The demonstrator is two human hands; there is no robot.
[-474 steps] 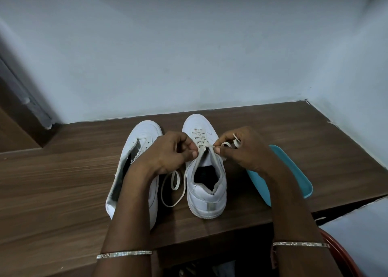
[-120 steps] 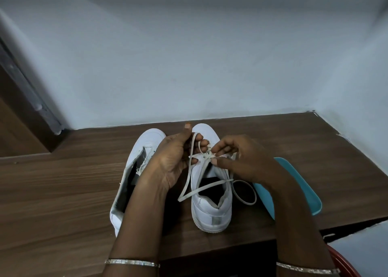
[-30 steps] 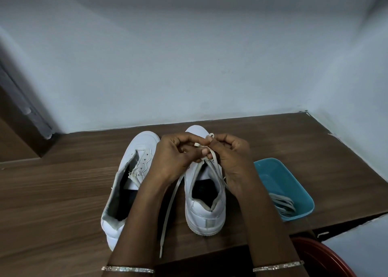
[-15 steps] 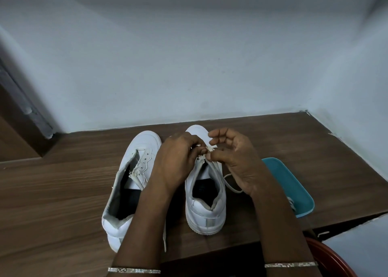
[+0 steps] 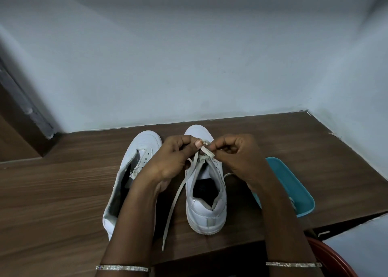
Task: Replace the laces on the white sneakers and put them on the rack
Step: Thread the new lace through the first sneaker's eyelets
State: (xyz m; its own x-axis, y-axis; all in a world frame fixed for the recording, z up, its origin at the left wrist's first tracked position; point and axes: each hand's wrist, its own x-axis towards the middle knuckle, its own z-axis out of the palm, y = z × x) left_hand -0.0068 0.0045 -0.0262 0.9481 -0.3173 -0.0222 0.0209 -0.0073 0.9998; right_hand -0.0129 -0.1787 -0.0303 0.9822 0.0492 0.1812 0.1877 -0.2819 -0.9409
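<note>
Wide bare table [image 5: 52,192] at left. The left shoe [image 5: 134,171] points its toe at the wall. The left hand [image 5: 168,163] and right hand [image 5: 237,157] pinch the lace [image 5: 174,209] over the right shoe [image 5: 206,211], whose toe also points at the wall, heel near the front edge. Blue tray [image 5: 294,184] at right

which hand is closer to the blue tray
Right. The right hand pinches the lace over the laced sneaker, just left of the blue tray; the left hand pinches it too, farther off, on the sneaker's other side.

Your left hand [image 5: 170,161] and right hand [image 5: 237,157] are hiding eyelets on the laced sneaker [image 5: 206,209]; your forearm is covering half the teal tray [image 5: 294,184].
</note>
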